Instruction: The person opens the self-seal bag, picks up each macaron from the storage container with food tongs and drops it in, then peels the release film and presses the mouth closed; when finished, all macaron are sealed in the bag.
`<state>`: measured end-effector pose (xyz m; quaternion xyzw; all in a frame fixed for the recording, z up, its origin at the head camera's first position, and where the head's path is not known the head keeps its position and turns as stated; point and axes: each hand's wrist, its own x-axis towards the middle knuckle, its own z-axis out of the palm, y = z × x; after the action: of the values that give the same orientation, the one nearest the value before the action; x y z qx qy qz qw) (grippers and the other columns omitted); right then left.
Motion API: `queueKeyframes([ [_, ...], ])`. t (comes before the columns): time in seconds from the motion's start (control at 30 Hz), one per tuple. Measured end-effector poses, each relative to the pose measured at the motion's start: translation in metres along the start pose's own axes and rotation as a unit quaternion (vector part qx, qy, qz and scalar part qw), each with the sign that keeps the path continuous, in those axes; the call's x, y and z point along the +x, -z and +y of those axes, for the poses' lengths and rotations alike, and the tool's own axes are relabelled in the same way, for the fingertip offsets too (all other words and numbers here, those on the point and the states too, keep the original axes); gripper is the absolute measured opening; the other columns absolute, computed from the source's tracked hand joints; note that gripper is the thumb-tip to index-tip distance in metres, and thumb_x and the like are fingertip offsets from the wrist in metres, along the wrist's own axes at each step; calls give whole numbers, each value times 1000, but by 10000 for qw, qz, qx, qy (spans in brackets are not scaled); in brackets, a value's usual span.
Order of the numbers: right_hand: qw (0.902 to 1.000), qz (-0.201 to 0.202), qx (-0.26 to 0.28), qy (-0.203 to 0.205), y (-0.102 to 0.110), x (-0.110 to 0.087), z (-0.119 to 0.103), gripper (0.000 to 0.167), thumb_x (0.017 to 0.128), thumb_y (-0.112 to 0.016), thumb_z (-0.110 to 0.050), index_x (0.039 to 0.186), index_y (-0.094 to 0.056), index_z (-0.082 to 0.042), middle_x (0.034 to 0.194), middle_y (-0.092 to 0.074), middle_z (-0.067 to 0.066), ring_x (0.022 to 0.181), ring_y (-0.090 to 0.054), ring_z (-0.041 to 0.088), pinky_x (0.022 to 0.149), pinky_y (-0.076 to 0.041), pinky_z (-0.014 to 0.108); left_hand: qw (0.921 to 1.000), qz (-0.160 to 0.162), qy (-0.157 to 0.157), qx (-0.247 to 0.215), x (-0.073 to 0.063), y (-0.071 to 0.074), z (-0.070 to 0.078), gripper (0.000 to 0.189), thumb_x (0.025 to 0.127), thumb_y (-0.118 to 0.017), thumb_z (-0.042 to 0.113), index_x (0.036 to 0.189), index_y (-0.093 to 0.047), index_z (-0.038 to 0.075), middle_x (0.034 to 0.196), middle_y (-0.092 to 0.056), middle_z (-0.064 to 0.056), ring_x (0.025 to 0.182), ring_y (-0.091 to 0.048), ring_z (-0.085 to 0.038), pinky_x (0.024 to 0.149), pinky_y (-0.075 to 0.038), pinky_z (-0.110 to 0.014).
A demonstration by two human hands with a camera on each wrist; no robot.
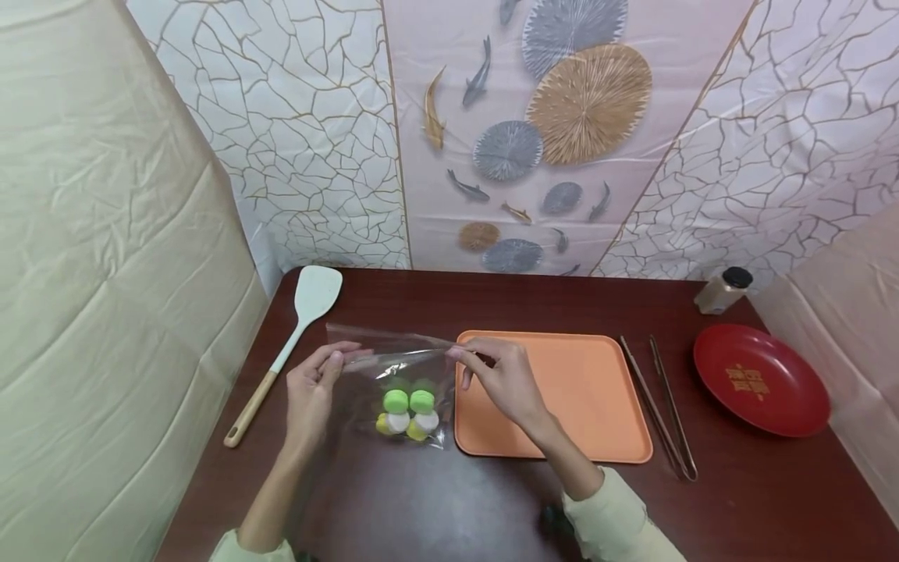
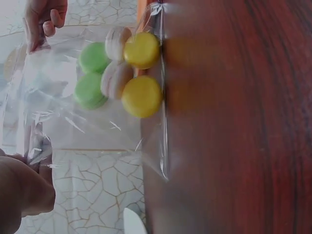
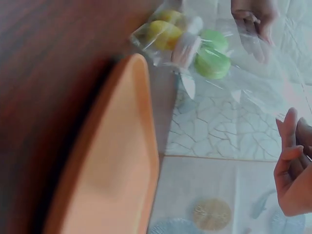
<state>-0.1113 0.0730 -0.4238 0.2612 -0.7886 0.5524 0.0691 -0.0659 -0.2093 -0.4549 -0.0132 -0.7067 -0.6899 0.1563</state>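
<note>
Both hands hold up a clear plastic bag by its upper edge, one at each side. The left hand pinches the left side between thumb and fingers. On the right side, the right hand pinches the film near the top corner. Inside the bag's lower part lie several macarons: green macarons on top, pale macarons in the middle and yellow macarons at the bottom. Whether the bag's bottom touches the table cannot be made out.
An orange tray lies right of the bag, partly behind the right hand. Farther right are metal tongs, a red plate and a black-lidded jar. A spatula with a wooden handle lies at the left of the dark table.
</note>
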Motion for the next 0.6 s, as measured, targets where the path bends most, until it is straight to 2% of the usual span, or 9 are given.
queueKeyframes([
  [0.1,10000,46,45,0,3,1,-3,15,107,-72,-11,97,-83,-7,83,-79,2,57,-67,15,46,-28,26,9999,-94,-95,41,-1,1,2,30,116,-54,13,128,-71,-8,117,-79,-28,108,-81,-11,104,-54,-22],
  [0.2,9999,64,112,-57,5,2,-3,16,108,-71,-11,97,-82,-6,86,-79,4,56,-66,17,46,-33,26,9998,-177,-47,31,1,1,2,30,117,-54,14,128,-72,-7,117,-80,-25,111,-80,-13,105,-52,-23],
  [0.33,9998,-4,170,-128,4,2,0,16,109,-70,-12,99,-81,-6,86,-79,6,57,-67,20,49,-40,26,9999,-51,83,42,2,0,1,29,116,-54,11,126,-72,-10,111,-85,-9,105,-79,-7,102,-53,-21],
  [0.43,9996,-49,228,-175,5,1,0,18,110,-68,-13,98,-79,-6,87,-78,8,57,-66,19,54,-44,26,10000,64,19,-47,3,-1,1,29,115,-56,9,122,-72,-14,103,-85,3,99,-79,-5,96,-55,-21],
  [0.5,9994,-72,276,-198,6,1,1,19,111,-67,-13,97,-79,-8,86,-78,7,57,-65,17,54,-44,26,9995,-118,-131,-250,4,-2,3,31,116,-55,11,121,-68,-17,104,-85,0,98,-81,-9,98,-57,-23],
  [0.6,9991,-101,325,-245,8,0,1,21,111,-66,-14,96,-79,-9,85,-77,5,55,-63,16,52,-41,26,9967,-489,-392,-520,5,-5,6,32,117,-54,12,121,-63,-18,109,-84,-14,98,-84,-20,106,-56,-28],
])
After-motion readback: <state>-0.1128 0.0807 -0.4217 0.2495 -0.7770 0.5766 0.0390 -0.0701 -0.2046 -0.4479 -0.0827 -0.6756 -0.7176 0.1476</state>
